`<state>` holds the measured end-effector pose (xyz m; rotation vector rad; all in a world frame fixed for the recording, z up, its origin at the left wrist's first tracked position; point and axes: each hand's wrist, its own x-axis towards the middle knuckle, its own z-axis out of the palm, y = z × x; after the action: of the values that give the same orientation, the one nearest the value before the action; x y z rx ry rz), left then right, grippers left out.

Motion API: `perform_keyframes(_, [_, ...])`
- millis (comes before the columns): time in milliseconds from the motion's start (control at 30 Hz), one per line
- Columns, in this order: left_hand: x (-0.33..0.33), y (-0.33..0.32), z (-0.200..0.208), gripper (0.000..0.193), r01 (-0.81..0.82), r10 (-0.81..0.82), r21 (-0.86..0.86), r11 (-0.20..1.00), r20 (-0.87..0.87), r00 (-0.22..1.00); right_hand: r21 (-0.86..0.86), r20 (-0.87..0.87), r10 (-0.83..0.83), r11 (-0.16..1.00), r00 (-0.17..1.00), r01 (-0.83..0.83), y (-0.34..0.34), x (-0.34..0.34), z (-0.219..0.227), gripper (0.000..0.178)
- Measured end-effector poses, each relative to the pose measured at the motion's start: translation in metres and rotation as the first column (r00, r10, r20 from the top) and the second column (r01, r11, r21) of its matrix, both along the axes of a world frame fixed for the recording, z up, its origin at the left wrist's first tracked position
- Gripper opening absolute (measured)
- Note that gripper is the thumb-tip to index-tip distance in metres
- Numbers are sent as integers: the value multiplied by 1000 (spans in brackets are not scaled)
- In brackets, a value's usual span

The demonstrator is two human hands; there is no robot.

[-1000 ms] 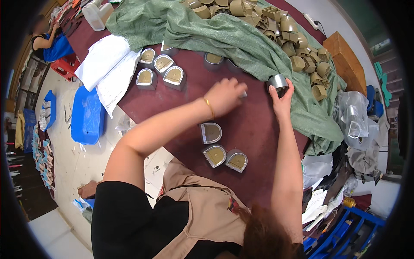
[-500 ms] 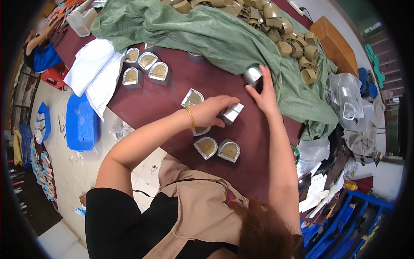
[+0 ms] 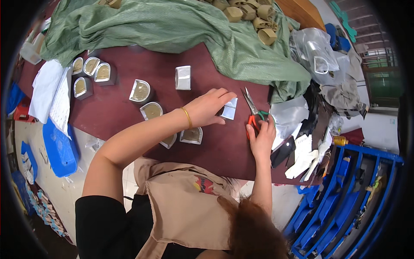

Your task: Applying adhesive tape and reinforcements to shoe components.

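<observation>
My left hand, with a yellow bangle at the wrist, is closed around a small silver-covered piece above the maroon table. Its fingers and thumb hide part of that piece. Farther right, the fingers of my right hand are on the handles of a pair of scissors; one handle is orange-red and the other green. The blades point away from me. Beyond my left hand stands another silver piece. Several D-shaped pieces with silver rims and tan faces, one of them left of centre, lie around my left forearm.
A green woven sheet covers the far side, with a heap of tan moulded pieces on it. White papers hang over the left edge near a blue tub. A dark phone and clear plastic bags lie at right.
My right hand has left the rounded silver piece by the green sheet and come nearer to the scissors. My left hand still holds its silver piece. The whole view has shifted rightward.
</observation>
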<state>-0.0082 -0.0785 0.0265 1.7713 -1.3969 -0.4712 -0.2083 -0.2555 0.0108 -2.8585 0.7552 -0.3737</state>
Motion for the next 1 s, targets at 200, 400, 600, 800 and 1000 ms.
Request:
perform_keyframes(200, [-14, -9, -13, 71, -23, 21, -53, 998, -39, 999, 21, -34, -38, 999, 999, 39, 11, -8, 1, 42])
perform_keyframes(400, [-10, -12, -19, 70, -68, 63, -49, 996, -95, 993, 884, 455, -559, 188, 693, -428, 42, 15, 73, 39])
perform_keyframes(600, [-9, -17, -26, 70, -56, 46, -91, 994, -102, 994, 731, 680, -322, 240, 658, -638, 70, 60, 38, 59])
perform_keyframes(800, [-8, -17, -24, 71, -47, 37, -85, 995, -118, 992, 757, 604, -494, 111, 625, -644, 74, 46, 45, 70])
perform_keyframes(1000, [-7, -17, -23, 69, -41, 32, -70, 997, -128, 991, 605, 795, -295, 426, 529, -672, 81, 55, 44, 71])
